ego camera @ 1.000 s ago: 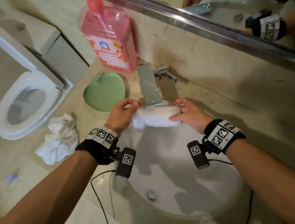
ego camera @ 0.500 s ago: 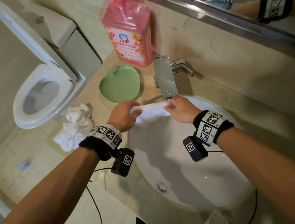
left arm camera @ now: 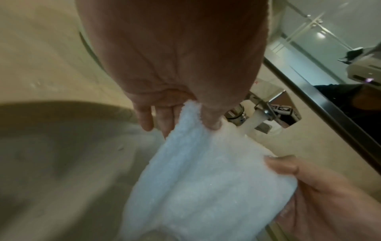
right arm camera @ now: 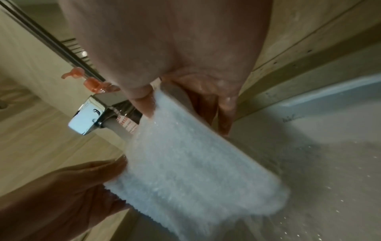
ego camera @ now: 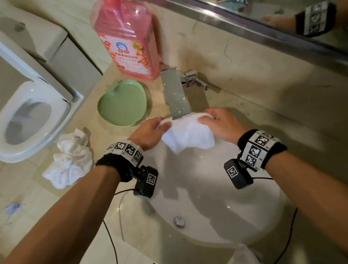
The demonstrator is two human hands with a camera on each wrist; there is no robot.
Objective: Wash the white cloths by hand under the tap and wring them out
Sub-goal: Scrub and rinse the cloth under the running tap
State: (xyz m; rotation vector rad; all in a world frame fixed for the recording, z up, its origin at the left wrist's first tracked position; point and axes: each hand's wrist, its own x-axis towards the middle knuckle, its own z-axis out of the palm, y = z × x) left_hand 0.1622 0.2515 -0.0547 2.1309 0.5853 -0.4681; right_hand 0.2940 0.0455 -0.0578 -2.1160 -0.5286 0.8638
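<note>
A white cloth [ego camera: 187, 134] hangs spread under the chrome tap [ego camera: 175, 96], over the back of the white sink [ego camera: 217, 201]. My left hand [ego camera: 151, 131] pinches its left top corner and my right hand [ego camera: 220, 122] grips the right top corner. Water runs from the spout onto the cloth [right arm camera: 185, 163], and drops spray into the basin. In the left wrist view the cloth [left arm camera: 206, 179] sags between both hands, thumb and fingers pinching its edge. A second white cloth [ego camera: 70, 158] lies crumpled on the counter to the left.
A green heart-shaped dish [ego camera: 122, 103] and a pink soap bottle [ego camera: 128, 39] stand left of the tap. A toilet [ego camera: 27, 119] sits beyond the counter's left end. A mirror [ego camera: 273, 7] runs along the back wall. Another white cloth [ego camera: 243, 260] shows at the sink's near edge.
The cloth was rolled tight between both hands a second ago; it now hangs open and wider under the tap, with my hands moved apart.
</note>
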